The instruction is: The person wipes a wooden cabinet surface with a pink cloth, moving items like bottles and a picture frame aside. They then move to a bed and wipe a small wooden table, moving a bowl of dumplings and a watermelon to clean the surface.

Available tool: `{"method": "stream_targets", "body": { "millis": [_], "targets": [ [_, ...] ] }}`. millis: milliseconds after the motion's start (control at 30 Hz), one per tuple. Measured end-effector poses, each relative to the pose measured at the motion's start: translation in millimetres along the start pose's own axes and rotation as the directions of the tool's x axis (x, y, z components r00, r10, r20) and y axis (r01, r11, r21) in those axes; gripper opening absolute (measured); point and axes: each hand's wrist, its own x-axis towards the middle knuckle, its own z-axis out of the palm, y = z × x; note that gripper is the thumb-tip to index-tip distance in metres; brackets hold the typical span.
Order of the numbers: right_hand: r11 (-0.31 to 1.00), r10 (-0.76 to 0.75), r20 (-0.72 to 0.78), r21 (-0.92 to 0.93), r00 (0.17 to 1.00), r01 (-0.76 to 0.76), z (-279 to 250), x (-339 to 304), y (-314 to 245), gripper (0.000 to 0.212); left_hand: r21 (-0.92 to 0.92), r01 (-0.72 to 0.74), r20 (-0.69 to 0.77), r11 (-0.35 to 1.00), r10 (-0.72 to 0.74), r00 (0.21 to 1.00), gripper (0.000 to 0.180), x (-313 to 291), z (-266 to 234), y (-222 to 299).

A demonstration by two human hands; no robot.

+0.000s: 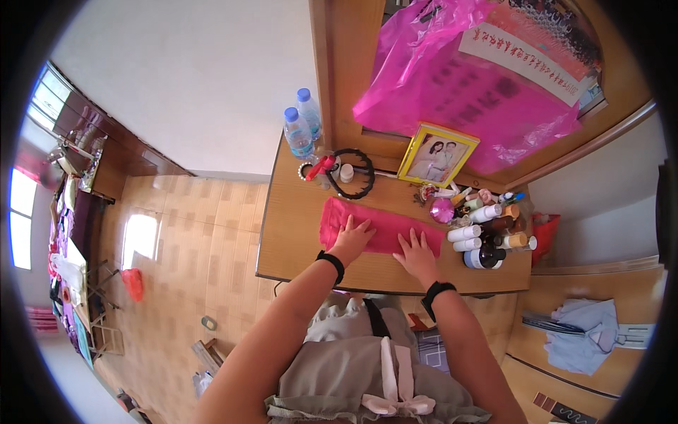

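A folded pink cloth [387, 220] lies flat in a long strip on the wooden dresser top [293, 244]. My left hand [351, 239] rests on its left part, fingers spread over the fabric. Farther right, my right hand [418, 256] lies on the cloth's near edge with its fingers stretched out. Neither hand grips anything. Both wrists wear black bands.
Behind the cloth are a black braided headband [372, 177], a framed photo [438, 157] and two water bottles [299, 134]. Several cosmetic bottles [487, 230] crowd the right end. A pink plastic bag [452, 78] hangs at the back. A wooden stool [207, 355] stands lower left.
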Motion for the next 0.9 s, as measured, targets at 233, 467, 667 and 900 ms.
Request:
{"method": "stream_targets", "body": {
  "millis": [233,467,667,900],
  "targets": [
    [0.954,-0.296,0.067,0.058,0.953,0.293,-11.7,61.3,-55.5,0.041,-0.167,0.147,-0.062,0.975,-0.160,0.985,0.057,-65.6,27.7,-65.2],
    [0.879,-0.181,-0.333,0.368,0.925,0.304,-18.3,130.1,-90.3,0.036,-0.170,0.205,-0.152,0.964,-0.231,0.961,0.057,-174.6,35.8,-78.8],
    [0.909,-0.224,-0.224,0.301,0.948,0.286,-19.8,155.1,-106.5,0.025,-0.265,0.240,-0.153,0.934,-0.287,0.946,0.054,-193.4,30.6,-69.4],
    [0.862,0.111,-0.538,0.471,0.836,0.189,-26.5,136.7,-63.5,0.021,-0.206,0.121,-0.107,0.971,-0.145,0.984,0.050,-169.5,15.7,-72.8]
  ]
}}
